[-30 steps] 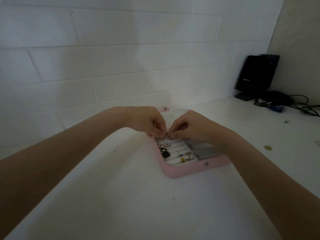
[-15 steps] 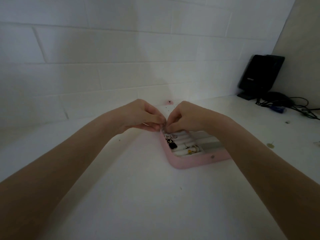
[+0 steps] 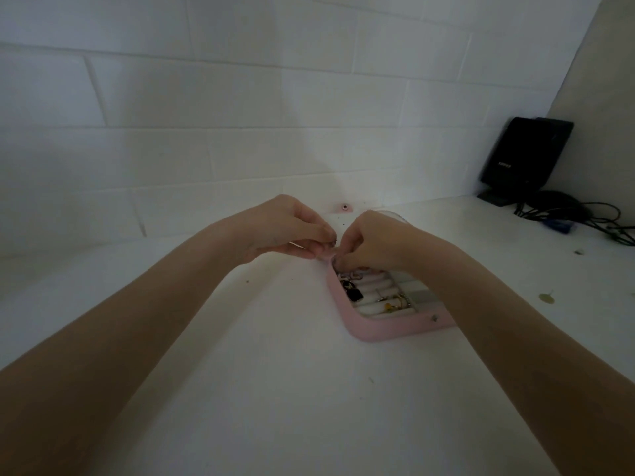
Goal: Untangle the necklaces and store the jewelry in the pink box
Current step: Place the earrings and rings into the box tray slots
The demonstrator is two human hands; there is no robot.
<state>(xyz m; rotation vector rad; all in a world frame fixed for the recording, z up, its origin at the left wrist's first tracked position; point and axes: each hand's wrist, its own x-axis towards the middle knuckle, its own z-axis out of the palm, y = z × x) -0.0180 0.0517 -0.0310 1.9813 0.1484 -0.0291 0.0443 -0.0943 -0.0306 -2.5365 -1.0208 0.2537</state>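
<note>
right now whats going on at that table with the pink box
A person is working with both bare hands over the far corner of an open pink box on a white table. The left hand and right hand meet fingertip to fingertip, seemingly pinching something fine, too small to make out. The box's white rolls already hold a black pendant and gold pieces.

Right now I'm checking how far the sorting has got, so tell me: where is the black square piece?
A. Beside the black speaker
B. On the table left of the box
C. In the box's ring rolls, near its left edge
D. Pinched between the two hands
C: the black piece lies in the white ring rolls just inside the left wall of the pink box, below both hands.
</note>
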